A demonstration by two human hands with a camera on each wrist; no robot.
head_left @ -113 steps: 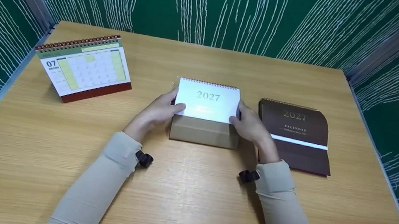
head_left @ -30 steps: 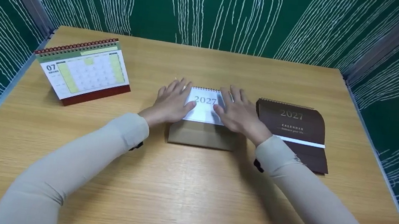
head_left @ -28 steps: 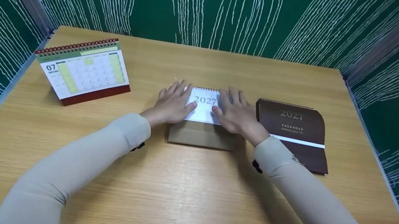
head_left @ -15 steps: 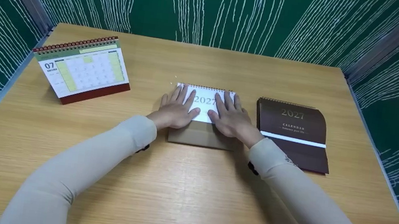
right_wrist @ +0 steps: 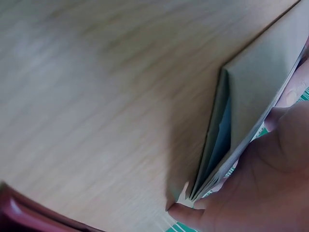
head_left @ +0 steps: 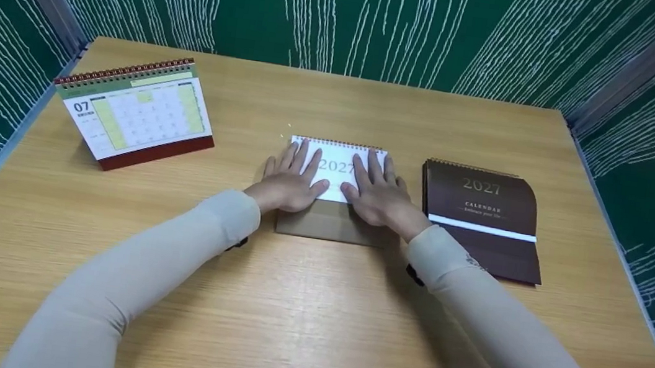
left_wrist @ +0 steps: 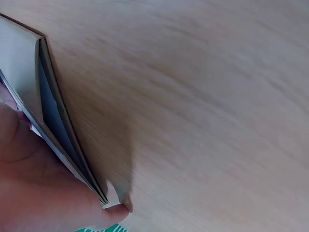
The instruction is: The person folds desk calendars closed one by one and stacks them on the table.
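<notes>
A small desk calendar with a white 2027 cover, a spiral top edge and a tan card base lies low on the table in the middle of the head view. My left hand rests on the left part of its cover, fingers straight and spread. On the right part my right hand lies the same way, the thumbs pointing toward each other. Both wrist views show the folded base from its ends, a narrow dark gap between its layers. Some fingertips are hidden in the wrist views.
At the left stands a desk calendar showing month 07, with a red base. A brown 2027 calendar with a white band lies right, close to my right wrist. Green walls with white streaks surround the wooden table.
Earlier my hands gripped the white calendar by its sides; now they lie flat on its cover. Over the last second they have shifted slightly inward and toward me, then nearly stopped.
</notes>
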